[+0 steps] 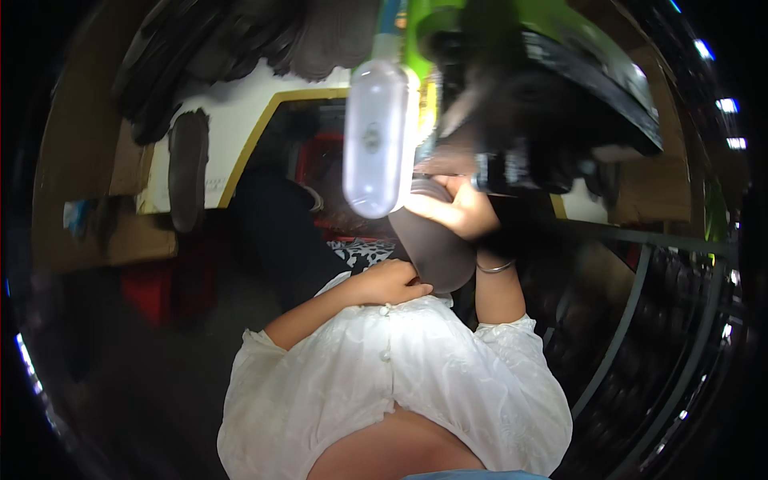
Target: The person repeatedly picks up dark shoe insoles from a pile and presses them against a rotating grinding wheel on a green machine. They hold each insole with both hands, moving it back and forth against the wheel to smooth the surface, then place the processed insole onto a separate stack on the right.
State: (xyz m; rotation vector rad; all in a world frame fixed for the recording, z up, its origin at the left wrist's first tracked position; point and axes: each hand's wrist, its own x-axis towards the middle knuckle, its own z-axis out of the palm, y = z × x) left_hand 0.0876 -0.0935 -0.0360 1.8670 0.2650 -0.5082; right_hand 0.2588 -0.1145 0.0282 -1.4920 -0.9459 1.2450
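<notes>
A dark grey-brown shoe sole [438, 244] is held in front of my chest with both hands. My left hand [390, 282] is closed on its near, rounded end, fingers curled at the edge. Higher up, my right hand [462, 210] grips the sole from its right side, thumb across the face. The sole's far end lies close under a green and black machine [528, 96], partly hidden by it and blurred. A glowing oval lamp [374, 140] hangs just left of the right hand and covers part of the view.
Dark soles [232, 40] are heaped at the back left of a white table [240, 92] with a yellow edge. A single sole [189, 170] lies nearer. Cardboard [136, 240] stands at left, a red bin [148, 288] below it, and metal rack rails [620, 344] at right.
</notes>
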